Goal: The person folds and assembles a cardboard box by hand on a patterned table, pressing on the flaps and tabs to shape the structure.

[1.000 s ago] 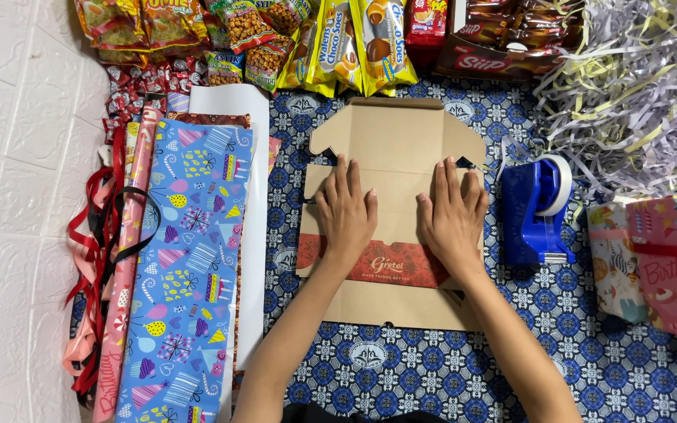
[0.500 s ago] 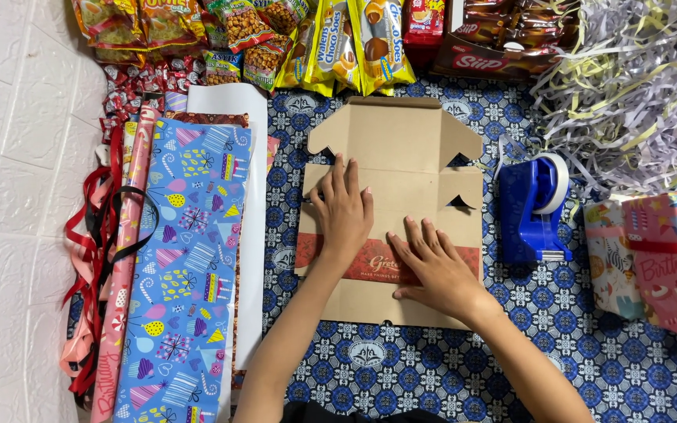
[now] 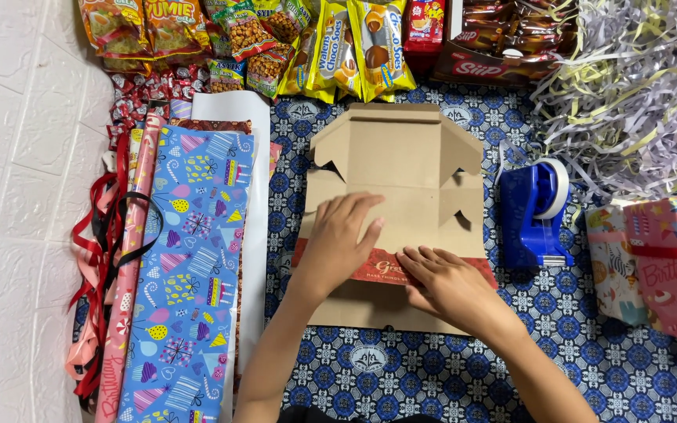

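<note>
Forearms enter from the bottom centre of the frame, over a blue patterned cloth (image 3: 401, 368). Right hand (image 3: 442, 280) lies palm down, fingers spread flat, on the lower part of an unfolded cardboard box (image 3: 397, 196), pressing over its red printed band (image 3: 338, 266); nothing grasped. Left hand (image 3: 340, 239) sits just left of it and slightly higher, palm down on the same cardboard, fingers loosely extended, touching the panel above the band; also not gripping anything. Box lies flat at frame centre, side flaps partly raised near its upper half, far flap maybe lifted a bit, hard to tell from above.

Left of the box: a white sheet (image 3: 256, 227), then a blue gift-wrap roll (image 3: 190, 258) with party pattern, a pink roll (image 3: 123, 313) beside it, and red ribbon (image 3: 95, 258) at the left edge on a white tiled floor (image 3: 17, 196). Right of the box, just beside it: blue tape dispenser (image 3: 538, 215). Right edge: wrapped pink gift (image 3: 667, 258). Upper right: pile of shredded paper (image 3: 628, 86). Top of frame: row of snack packets (image 3: 291, 39) and a dark red snack carton (image 3: 503, 43).
</note>
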